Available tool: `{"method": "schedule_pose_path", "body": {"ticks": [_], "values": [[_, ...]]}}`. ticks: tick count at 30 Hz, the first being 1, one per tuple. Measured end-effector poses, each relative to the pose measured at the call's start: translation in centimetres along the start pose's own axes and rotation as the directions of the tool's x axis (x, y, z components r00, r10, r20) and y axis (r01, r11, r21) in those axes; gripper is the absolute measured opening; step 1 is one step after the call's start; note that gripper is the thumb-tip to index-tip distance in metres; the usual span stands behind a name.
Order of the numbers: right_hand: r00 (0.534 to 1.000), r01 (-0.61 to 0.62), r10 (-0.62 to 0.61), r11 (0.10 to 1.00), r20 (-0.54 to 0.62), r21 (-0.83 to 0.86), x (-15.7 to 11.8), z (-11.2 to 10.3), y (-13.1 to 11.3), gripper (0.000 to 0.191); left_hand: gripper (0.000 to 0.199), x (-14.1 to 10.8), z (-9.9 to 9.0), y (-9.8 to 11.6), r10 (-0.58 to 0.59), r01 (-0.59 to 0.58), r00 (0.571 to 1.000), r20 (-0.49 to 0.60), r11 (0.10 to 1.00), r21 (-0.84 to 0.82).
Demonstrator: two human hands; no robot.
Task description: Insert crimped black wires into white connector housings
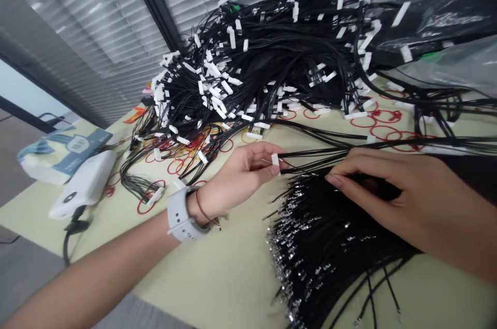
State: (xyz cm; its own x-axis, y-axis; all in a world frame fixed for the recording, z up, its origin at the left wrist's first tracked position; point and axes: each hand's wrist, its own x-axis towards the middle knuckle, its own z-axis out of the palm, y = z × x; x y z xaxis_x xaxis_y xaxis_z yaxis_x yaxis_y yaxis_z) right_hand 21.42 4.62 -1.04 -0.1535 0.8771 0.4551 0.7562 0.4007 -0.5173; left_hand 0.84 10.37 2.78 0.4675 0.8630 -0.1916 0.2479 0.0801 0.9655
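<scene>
Between the thumb and fingers of my left hand (248,166) is a white plug connector (275,162), with several black wires (310,152) running from it to the right. My right hand (392,189) is closed in a pinch over the near bundle of loose black wires (345,262). What its fingertips hold, if anything, is too small to make out. The bundle's bare ends carry small shiny metal terminals (287,246) and fan out toward the left, just below my left hand.
Behind my hands lies a large heap of black cables (272,55) with white connectors. Red rubber bands (382,121) are scattered on the pale table (217,272). At left are a white power bank (83,184) with a cable and a tissue pack (64,150). Plastic bags (458,68) lie at right.
</scene>
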Motion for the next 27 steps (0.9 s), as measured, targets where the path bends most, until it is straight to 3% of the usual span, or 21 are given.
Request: {"method": "schedule_pose_path", "body": {"ticks": [7, 12, 18, 27], "values": [[0.992, 0.1, -0.104, 0.993, -0.066, -0.069, -0.35, 0.06, 0.21, 0.025, 0.023, -0.06, 0.04, -0.05, -0.019, 0.019, 1.0, -0.023, 0.999, 0.025], [0.995, 0.072, -0.077, 0.994, -0.063, -0.087, -0.29, 0.08, 0.12, 0.026, 0.022, -0.12, 0.05, 0.1, -0.017, 0.017, 1.0, -0.013, 0.999, 0.044], [0.995, -0.046, 0.041, 0.998, -0.094, -0.044, -0.28, 0.02, -0.03, 0.027, 0.018, -0.21, 0.13, 0.23, -0.009, 0.005, 0.998, 0.056, 0.997, 0.075], [0.999, 0.051, -0.05, 0.998, -0.012, 0.041, 0.13, 0.17, -0.47, 0.024, 0.017, -0.76, 0.93, 0.4, -0.013, 0.007, 0.996, 0.09, 0.998, 0.069]]}}
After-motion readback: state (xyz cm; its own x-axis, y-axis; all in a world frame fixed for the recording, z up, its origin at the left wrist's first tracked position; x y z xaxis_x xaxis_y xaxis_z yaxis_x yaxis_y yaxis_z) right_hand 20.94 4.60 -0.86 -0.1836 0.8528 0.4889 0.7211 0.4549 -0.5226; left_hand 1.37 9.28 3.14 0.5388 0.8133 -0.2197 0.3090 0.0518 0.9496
